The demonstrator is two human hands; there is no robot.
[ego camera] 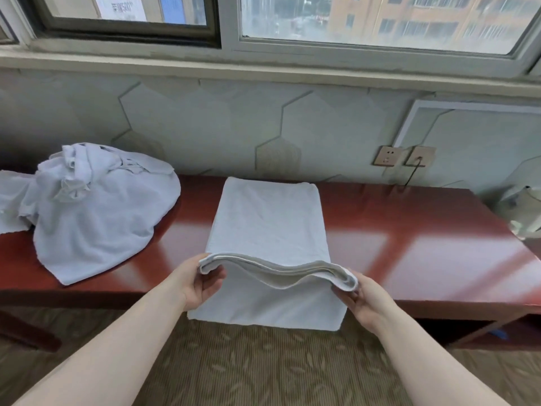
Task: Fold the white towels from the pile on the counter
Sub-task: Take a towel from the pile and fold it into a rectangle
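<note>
A white towel (268, 221), folded into a long strip, lies across the middle of the red-brown counter (409, 238); its near end hangs over the front edge. My left hand (194, 281) pinches the left corner of a raised layered fold. My right hand (358, 297) grips the right corner of that same fold. The fold sags a little between my hands, just above the counter's front edge. A crumpled pile of white towels (93, 209) sits on the counter at the left.
A wall with a window sill runs behind the counter. Two wall sockets (404, 156), one with a dark cable, sit at the back right. A pale object (524, 209) stands at the counter's right end. Patterned carpet lies below.
</note>
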